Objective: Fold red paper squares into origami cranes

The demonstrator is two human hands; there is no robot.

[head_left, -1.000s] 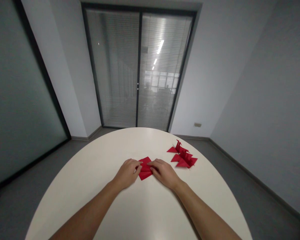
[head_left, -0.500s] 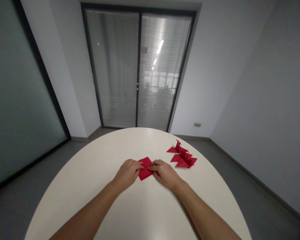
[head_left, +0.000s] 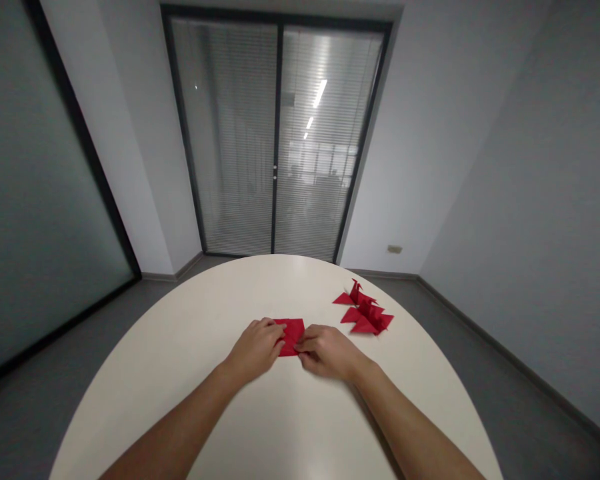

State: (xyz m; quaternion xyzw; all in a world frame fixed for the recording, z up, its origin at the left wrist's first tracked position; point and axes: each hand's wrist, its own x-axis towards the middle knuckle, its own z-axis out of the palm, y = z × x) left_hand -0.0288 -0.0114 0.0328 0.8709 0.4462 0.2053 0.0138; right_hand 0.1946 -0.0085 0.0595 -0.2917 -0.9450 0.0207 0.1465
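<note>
A small piece of folded red paper (head_left: 292, 333) lies on the white round table (head_left: 290, 413) between my two hands. My left hand (head_left: 255, 347) pinches its left edge with curled fingers. My right hand (head_left: 327, 351) grips its right edge, fingers curled over the paper. The near part of the paper is hidden by my fingers. Several finished red paper cranes (head_left: 364, 311) sit in a cluster on the table to the right of my right hand, apart from it.
The table's curved far edge (head_left: 280, 259) lies a little beyond the paper. Behind it stands a glass double door with blinds (head_left: 277, 140). Grey floor runs round both sides of the table, with a dark glass wall (head_left: 35, 193) on the left.
The red paper has turned from a diamond lying point-down to a flatter, squarer shape. My right hand has drawn slightly nearer and my fingers have closed more on the paper's edges.
</note>
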